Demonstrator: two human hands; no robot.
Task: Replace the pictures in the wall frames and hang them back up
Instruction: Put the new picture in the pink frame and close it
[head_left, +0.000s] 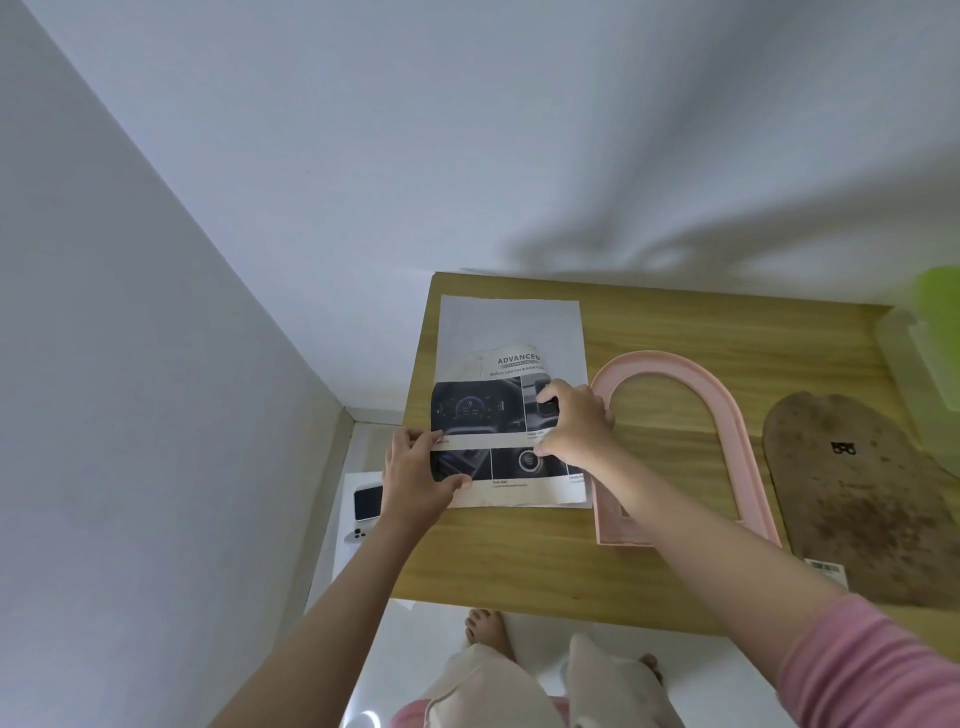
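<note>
Here, a printed page (506, 431) is held down flat on a wooden table (675, 322), where it lies on top of a plain white sheet (511, 325). The word "ADVANCED" is read at the head of the page, above a line of script too small to be made out; dark photographs of a car dashboard and a round push button are printed below it, with small captions that are mostly blurred. The page's left edge is pinched by the left hand (418, 475), thumb on top and fingers curled under. Its right part is pressed by the right hand (574, 423), whose fingers are bent with the tips on the paper; whether the sheet is actually gripped there cannot be told. Just beside the page, to its right, an arched pink frame (675, 379) is laid empty on the table. Further right, an arched brown backing board (852, 499) is seen, stained, with a small black hanger fitting and a barcode label at its lower edge. A phone (366, 504) is seen on paper lying on the floor at the left.
</note>
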